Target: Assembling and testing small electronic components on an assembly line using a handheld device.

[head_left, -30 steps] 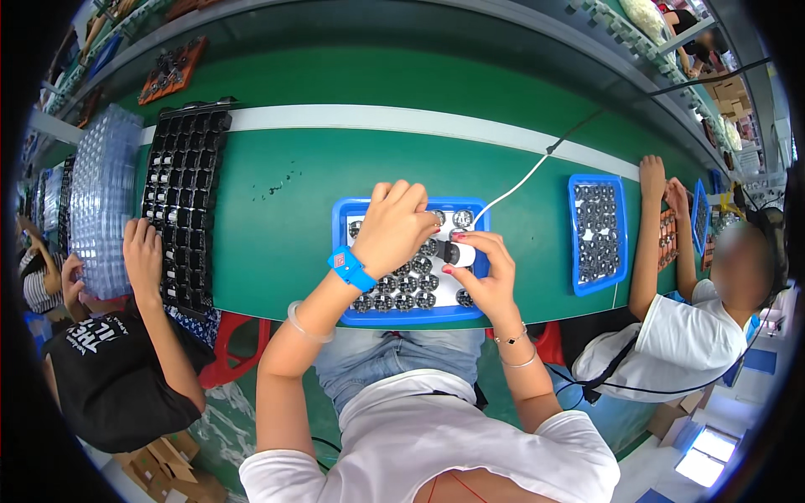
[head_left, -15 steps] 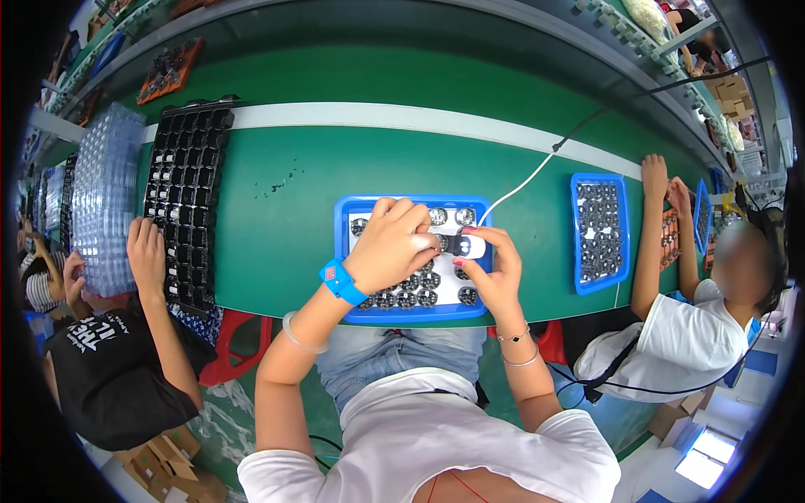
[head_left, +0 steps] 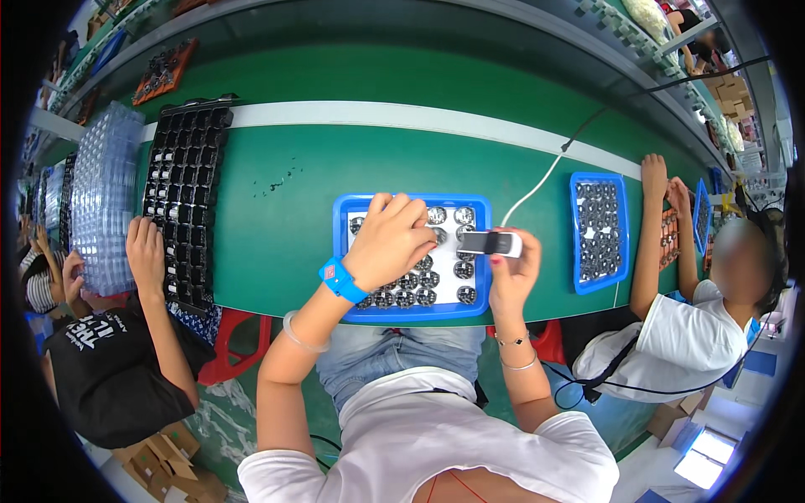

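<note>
My left hand (head_left: 387, 243), with a blue band on its wrist, is over a blue tray (head_left: 345, 313) lined in white. Its fingers are pinched on a small round black part (head_left: 438, 235); the fingers hide much of it. Rows of similar round parts (head_left: 404, 298) with silvery tops lie in the tray. At the tray's right side my right hand (head_left: 513, 277) grips a small black-and-white handheld device (head_left: 501, 244) with a white cable. The device is level, its dark end pointing left over the tray, apart from my left fingers.
The white cable (head_left: 537, 186) runs back across the green table (head_left: 285, 226). Another blue tray of round parts (head_left: 625, 243) lies to the right. At left stand a black compartment tray (head_left: 189, 180) and stacked clear trays (head_left: 105, 201). Co-workers sit on both sides.
My right hand has drawn the device to the right, away from my left fingertips, and turned it so its long dark end shows. My left hand has barely moved.
</note>
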Motion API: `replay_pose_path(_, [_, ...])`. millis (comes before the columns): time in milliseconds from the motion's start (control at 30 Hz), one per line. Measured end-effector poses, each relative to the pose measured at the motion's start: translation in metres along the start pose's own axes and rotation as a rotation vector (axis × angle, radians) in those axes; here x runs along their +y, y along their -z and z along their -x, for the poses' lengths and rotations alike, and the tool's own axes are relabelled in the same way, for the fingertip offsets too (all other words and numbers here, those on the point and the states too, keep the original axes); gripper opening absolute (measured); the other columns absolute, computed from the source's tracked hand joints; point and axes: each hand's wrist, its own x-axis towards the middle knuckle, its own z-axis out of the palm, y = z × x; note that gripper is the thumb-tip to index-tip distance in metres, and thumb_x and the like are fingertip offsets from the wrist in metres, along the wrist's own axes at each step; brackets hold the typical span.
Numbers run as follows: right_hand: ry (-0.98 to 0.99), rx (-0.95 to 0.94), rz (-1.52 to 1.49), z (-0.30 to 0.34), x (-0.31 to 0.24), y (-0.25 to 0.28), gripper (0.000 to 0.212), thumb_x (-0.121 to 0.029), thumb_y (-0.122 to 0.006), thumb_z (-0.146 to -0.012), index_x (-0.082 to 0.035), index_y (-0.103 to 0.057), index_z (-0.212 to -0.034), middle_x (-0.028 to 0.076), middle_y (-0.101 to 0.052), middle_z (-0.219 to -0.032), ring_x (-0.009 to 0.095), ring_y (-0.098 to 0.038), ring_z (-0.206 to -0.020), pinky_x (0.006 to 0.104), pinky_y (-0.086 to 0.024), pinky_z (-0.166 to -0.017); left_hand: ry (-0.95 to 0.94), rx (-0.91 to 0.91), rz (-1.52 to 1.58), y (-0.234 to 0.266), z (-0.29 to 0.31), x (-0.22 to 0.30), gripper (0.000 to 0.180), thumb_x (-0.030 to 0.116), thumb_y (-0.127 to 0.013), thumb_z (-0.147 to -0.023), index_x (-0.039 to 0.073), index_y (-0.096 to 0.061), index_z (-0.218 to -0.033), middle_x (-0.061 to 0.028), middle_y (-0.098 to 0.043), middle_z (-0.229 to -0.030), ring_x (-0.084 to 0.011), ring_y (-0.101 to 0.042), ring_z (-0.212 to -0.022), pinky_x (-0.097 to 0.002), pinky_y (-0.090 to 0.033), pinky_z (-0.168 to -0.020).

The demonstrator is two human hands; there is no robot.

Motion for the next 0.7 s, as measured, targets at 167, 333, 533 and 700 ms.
replay_pose_path(167, [0.136,-0.309,0.351,-0.002,-0.015,0.006,0.043,-0.005,-0.081,-0.069,-0.003,-0.056,-0.104,0.013,-0.062,-0.106,0.025,-0.062,-0.1,0.0368,-0.048,-0.091,-0.032,-0.01,-0.058,-0.004,-0.004,0.001,0.008,0.018,-0.075,-0.073,0.014,-0.07,-0.077,-0.0007,-0.044,-0.079,-0.0194,-0.048,-0.082,-0.0369,-0.035,-0.081])
replay_pose_path(333, [0.128,-0.381,0.562,0.001,-0.026,-0.01,0.04,-0.003,-0.082,-0.061,-0.003,-0.064,-0.097,0.012,-0.065,-0.099,0.026,-0.063,-0.094,0.0338,-0.05,-0.083,-0.004,0.032,0.015,-0.003,0.0,0.002,0.012,0.019,-0.074,-0.075,0.015,-0.071,-0.086,-0.0003,-0.045,-0.079,-0.0194,-0.047,-0.081,-0.0357,-0.033,-0.078])
replay_pose_path(533, [0.148,-0.378,0.572,0.001,-0.023,-0.008,0.04,-0.004,-0.082,-0.062,-0.003,-0.064,-0.097,0.011,-0.064,-0.099,0.026,-0.062,-0.094,0.0337,-0.05,-0.082,0.049,-0.03,0.054,0.018,0.016,0.006,0.013,0.024,-0.073,-0.075,0.016,-0.071,-0.085,-0.0011,-0.046,-0.081,-0.0201,-0.047,-0.083,-0.0368,-0.034,-0.08])
replay_pose_path(700, [0.129,-0.362,0.54,0.002,-0.02,-0.008,0.042,-0.007,-0.083,-0.062,-0.005,-0.065,-0.099,0.01,-0.065,-0.1,0.026,-0.06,-0.093,0.0353,-0.048,-0.081,0.002,-0.094,0.086,0.018,0.016,0.012,0.014,0.024,-0.074,-0.072,0.015,-0.071,-0.082,-0.0003,-0.045,-0.08,-0.0192,-0.048,-0.085,-0.0371,-0.034,-0.08])
